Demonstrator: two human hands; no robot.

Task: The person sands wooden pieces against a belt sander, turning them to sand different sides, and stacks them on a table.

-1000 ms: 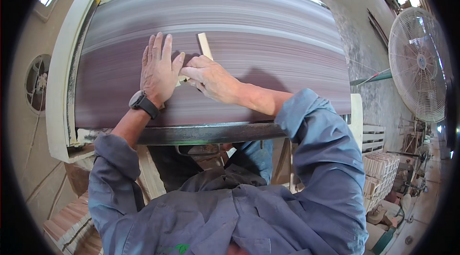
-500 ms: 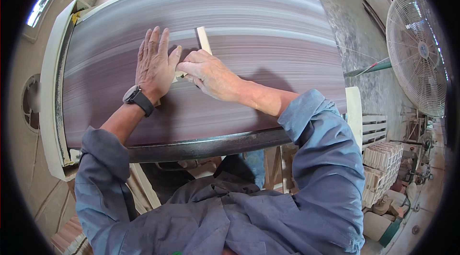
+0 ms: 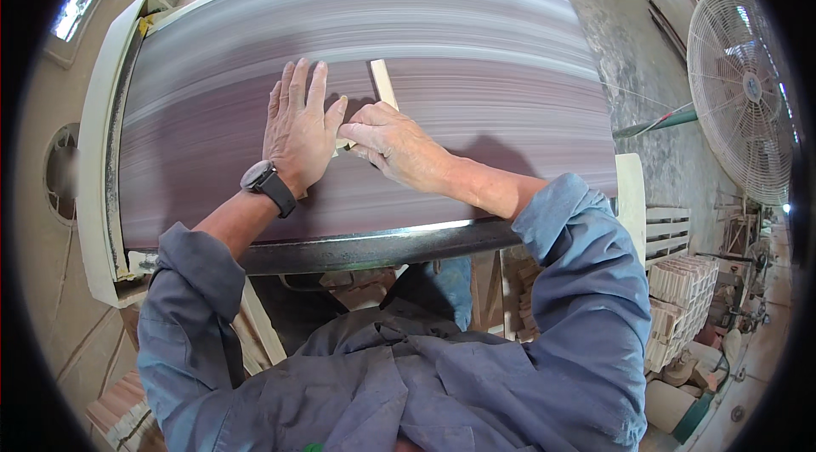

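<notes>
Stretched before me is a wide purplish-grey sanding belt [image 3: 476, 138], its surface streaked lengthwise as if running. My left hand [image 3: 302, 133] lies flat on its left-middle part, fingers straight and pointing away, over a piece of which only slivers show. Close to its thumb, my right hand [image 3: 395, 146] is closed round a pale wooden piece. One strip of this wooden piece [image 3: 383, 84] sticks out beyond my right knuckles, and a bit of pale wood shows between the two hands. Whether these parts are joined is hidden under my hands.
A dark metal edge [image 3: 382, 251] runs along the belt's near side, close to my body. A pale housing [image 3: 98, 163] bounds the left end. At the right stand a large caged fan [image 3: 744, 95] and stacked pale wooden pieces [image 3: 680, 303]. More wooden pieces [image 3: 123, 405] lie low at left.
Both hands have shifted together a little to the right and nearer, with the wooden piece moving along. The whole view has also shifted slightly. My hold looks the same.
</notes>
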